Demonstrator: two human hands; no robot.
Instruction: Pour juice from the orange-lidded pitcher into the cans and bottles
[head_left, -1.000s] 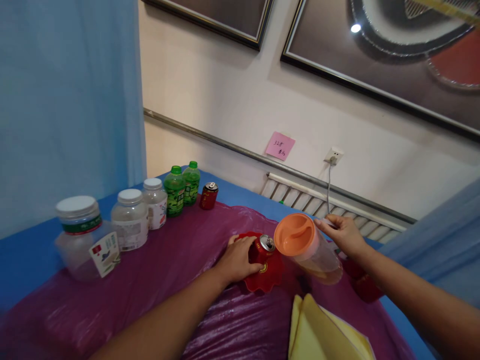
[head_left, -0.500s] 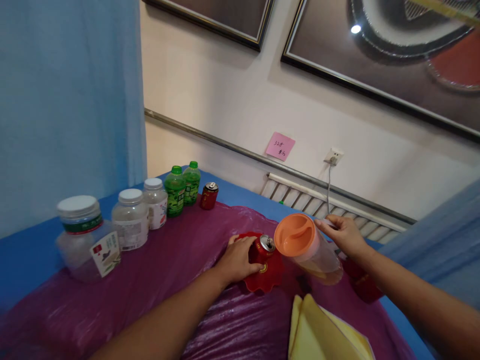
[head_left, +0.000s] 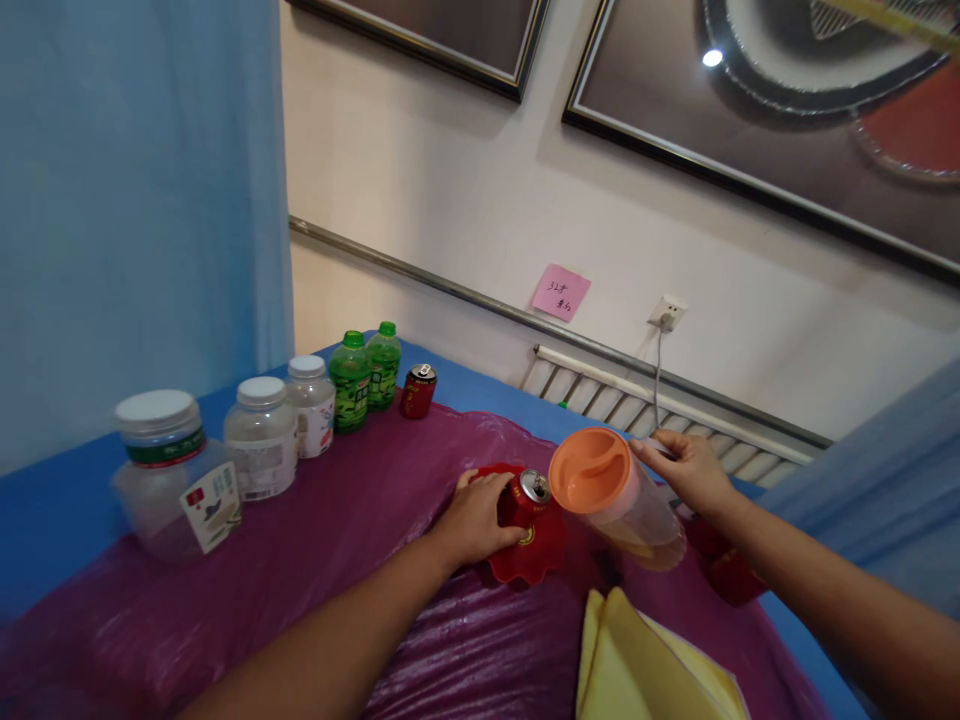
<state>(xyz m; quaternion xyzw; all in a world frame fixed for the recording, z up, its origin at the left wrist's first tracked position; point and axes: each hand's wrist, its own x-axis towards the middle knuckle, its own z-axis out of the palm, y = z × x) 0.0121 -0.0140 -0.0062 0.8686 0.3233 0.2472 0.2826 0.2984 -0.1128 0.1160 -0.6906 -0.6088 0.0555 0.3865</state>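
Note:
My left hand [head_left: 480, 515] is wrapped round a red drink can [head_left: 522, 500], which has its top opening uncovered. Under the can lies a red scalloped mat [head_left: 534, 562]. My right hand [head_left: 694, 470] grips the handle of a clear pitcher [head_left: 649, 525] with an orange lid [head_left: 591, 470]. The pitcher is tilted, its lid end leaning left close beside the can's top. Some pale liquid shows low in the pitcher. Whether any liquid is flowing I cannot tell. A folded yellow cloth [head_left: 652, 660] lies in front of the pitcher.
Along the left stand clear jars with white lids [head_left: 259, 440], two green bottles [head_left: 351, 385] and another red can [head_left: 418, 392]. Purple plastic sheeting [head_left: 315, 560] covers the blue table [head_left: 45, 510]. A red object [head_left: 731, 575] sits partly behind my right forearm. A radiator [head_left: 600, 400] is behind.

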